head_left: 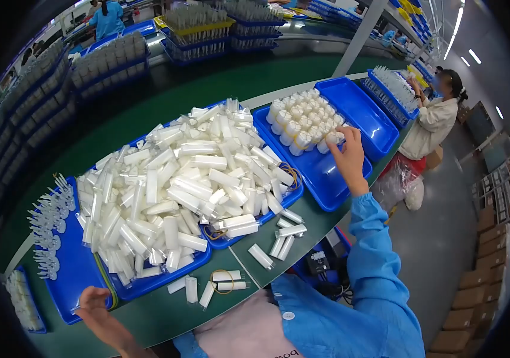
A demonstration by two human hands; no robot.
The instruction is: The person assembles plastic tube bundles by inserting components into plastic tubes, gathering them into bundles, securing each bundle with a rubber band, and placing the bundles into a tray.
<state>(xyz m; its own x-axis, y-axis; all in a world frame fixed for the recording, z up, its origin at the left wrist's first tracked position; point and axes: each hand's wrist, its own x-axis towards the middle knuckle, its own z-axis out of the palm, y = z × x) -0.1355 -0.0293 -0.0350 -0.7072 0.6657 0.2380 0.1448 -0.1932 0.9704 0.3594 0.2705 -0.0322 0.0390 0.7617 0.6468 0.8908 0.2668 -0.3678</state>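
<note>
My right hand [350, 156] reaches over a blue tray [326, 188] on the right. Its thumb and fingers close around a banded bundle of white tubes [334, 138] at the front corner of the rows of bundles [303, 116]. My left hand [95, 309] is at the front edge of another blue tray [67, 292], its fingers loosely bent and apart, with nothing plainly held. Between the hands, a large heap of white tubes in clear sleeves [171, 179] covers blue trays. Clear pieces with round bases [49, 232] stand along the left tray's side.
Loose white tubes [261, 256] and rubber bands [225, 281] lie on the green table [237, 286]. Another blue tray [362, 113] adjoins at the right. Filled trays [198, 30] are stacked beyond. A co-worker [434, 119] handles a tray at far right; cartons [476, 274] line the aisle.
</note>
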